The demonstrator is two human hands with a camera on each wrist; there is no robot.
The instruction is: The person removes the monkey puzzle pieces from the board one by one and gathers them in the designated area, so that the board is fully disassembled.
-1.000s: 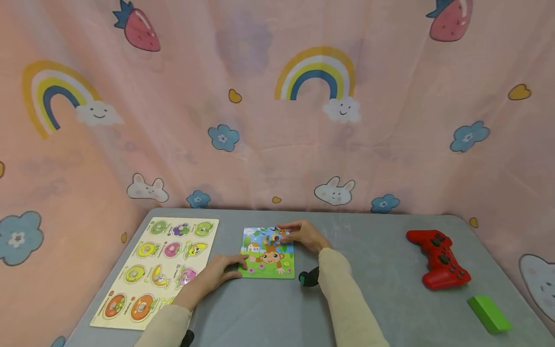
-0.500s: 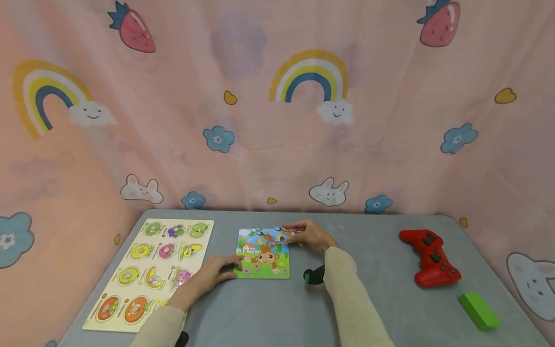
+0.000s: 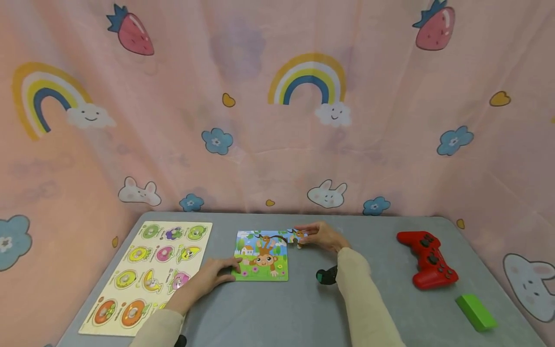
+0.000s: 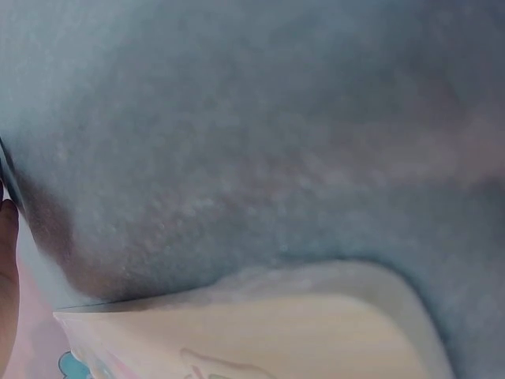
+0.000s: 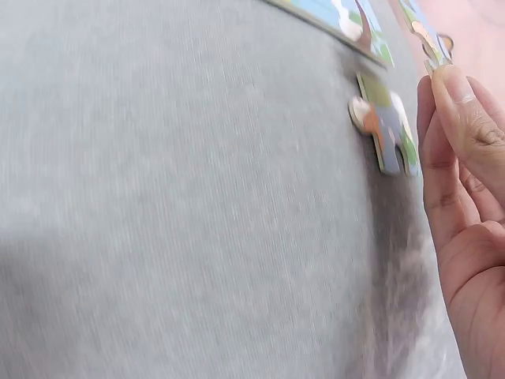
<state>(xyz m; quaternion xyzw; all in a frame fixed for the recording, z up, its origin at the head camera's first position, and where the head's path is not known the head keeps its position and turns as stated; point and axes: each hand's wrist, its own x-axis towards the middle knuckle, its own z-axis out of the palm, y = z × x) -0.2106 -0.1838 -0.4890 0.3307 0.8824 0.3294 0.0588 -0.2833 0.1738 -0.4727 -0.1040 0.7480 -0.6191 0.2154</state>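
A square jigsaw puzzle (image 3: 262,248) with a monkey picture lies flat in the middle of the grey table. My left hand (image 3: 212,277) rests at its left side, fingertips on the edge near the lower left corner; only a sliver of that hand shows in the left wrist view. Between thumb and fingers my right hand (image 3: 323,237) pinches a puzzle piece (image 5: 422,35) just right of the puzzle's upper right corner. A second loose puzzle piece (image 5: 383,122) shows just beneath that hand in the right wrist view, close to the puzzle's edge.
A cream board (image 3: 145,279) with several fruit pieces lies on the left, partly under my left forearm. On the right are a red game controller (image 3: 429,260) and a green block (image 3: 476,312). A pink patterned curtain (image 3: 260,168) hangs behind the table (image 3: 251,313).
My right hand has moved right, from over the puzzle's upper right corner to beside it, with the puzzle piece in its fingers. The left hand keeps its place on the puzzle's edge.
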